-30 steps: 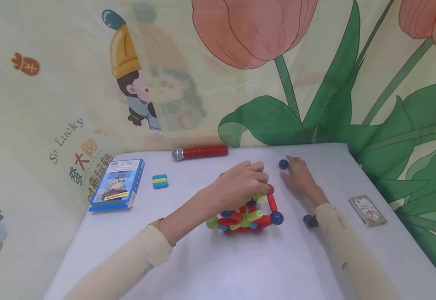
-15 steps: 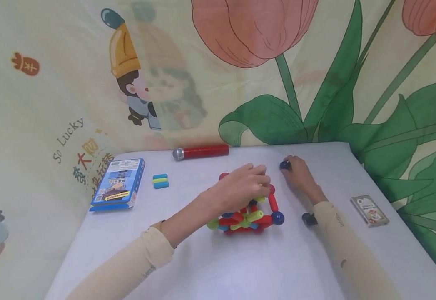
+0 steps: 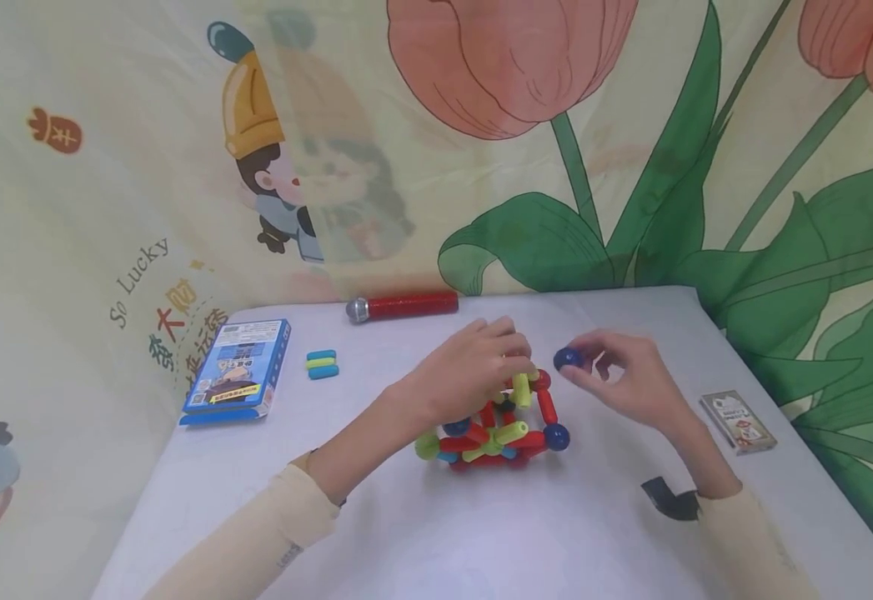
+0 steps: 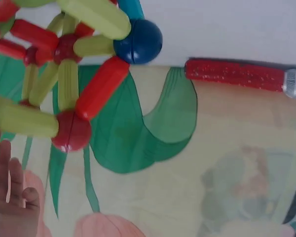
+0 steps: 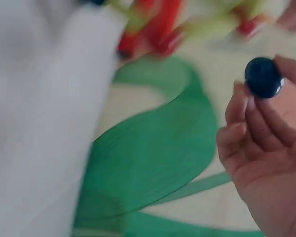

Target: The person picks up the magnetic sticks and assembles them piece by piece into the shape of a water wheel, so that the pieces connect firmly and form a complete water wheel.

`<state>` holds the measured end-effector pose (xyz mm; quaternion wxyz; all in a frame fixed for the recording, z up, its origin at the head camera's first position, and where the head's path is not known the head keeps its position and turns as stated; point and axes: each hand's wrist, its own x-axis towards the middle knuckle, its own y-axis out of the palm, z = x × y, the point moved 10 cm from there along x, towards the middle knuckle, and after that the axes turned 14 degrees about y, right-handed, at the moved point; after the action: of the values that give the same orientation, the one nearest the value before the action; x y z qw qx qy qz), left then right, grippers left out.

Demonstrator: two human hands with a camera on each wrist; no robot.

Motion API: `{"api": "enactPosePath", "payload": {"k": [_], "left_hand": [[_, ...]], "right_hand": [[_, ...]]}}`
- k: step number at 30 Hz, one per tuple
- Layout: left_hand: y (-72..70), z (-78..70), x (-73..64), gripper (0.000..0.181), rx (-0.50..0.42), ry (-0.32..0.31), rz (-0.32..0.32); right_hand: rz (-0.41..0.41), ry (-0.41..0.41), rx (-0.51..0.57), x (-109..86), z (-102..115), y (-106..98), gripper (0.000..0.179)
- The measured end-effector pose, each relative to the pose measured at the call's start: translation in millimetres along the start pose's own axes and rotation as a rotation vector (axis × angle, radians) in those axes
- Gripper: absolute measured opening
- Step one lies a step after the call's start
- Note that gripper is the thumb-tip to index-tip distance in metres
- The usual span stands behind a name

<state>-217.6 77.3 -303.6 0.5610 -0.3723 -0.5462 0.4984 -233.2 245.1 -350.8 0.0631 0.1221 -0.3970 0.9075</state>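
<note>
A frame of red, yellow-green and blue magnetic rods and balls (image 3: 490, 442) stands on the white table. My left hand (image 3: 474, 367) reaches over it from the left, fingers bent down onto its top. From the left wrist view, fingertips meet a blue ball at the edge, on the end of a yellow-green rod (image 4: 24, 118). To the right of the frame, my right hand (image 3: 634, 379) pinches a loose dark blue ball (image 3: 569, 359) between thumb and fingers, raised off the table. The right wrist view shows this blue ball (image 5: 263, 78) at the fingertips.
Behind the frame lies a red microphone (image 3: 406, 306). Several short blue and yellow-green rods (image 3: 322, 363) lie to the left, beside a blue box (image 3: 237, 367). A small card box (image 3: 739, 422) is at the right. A printed curtain (image 3: 376, 167) hangs behind the table.
The right hand has closed on the blue ball near the back of the table, lifted it and brought it toward the frame. The left hand has stayed at the frame's top.
</note>
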Motion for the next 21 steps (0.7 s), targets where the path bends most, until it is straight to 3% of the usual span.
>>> {"api": "enactPosePath", "payload": {"k": [4,9,14,21], "left_hand": [[-20.9,10.4,-23.3,0.033,-0.062,-0.09,-0.125],[-33.8,17.6,-59.1,0.034,-0.127,-0.199,-0.215],[-33.8,19.2,-89.5,0.035,-0.187,-0.28,-0.265],[-20.1,20.9,-120.5,0.037,-0.248,-0.375,-0.29]], "right_hand": [[0.05,-0.114,0.049,-39.5,37,12,0.036],[0.014,-0.131,0.056,-62.1,49,31,0.042],[-0.06,-0.109,0.054,-68.1,47,33,0.045],[-0.049,-0.061,0.078,-68.6,49,37,0.046]]}}
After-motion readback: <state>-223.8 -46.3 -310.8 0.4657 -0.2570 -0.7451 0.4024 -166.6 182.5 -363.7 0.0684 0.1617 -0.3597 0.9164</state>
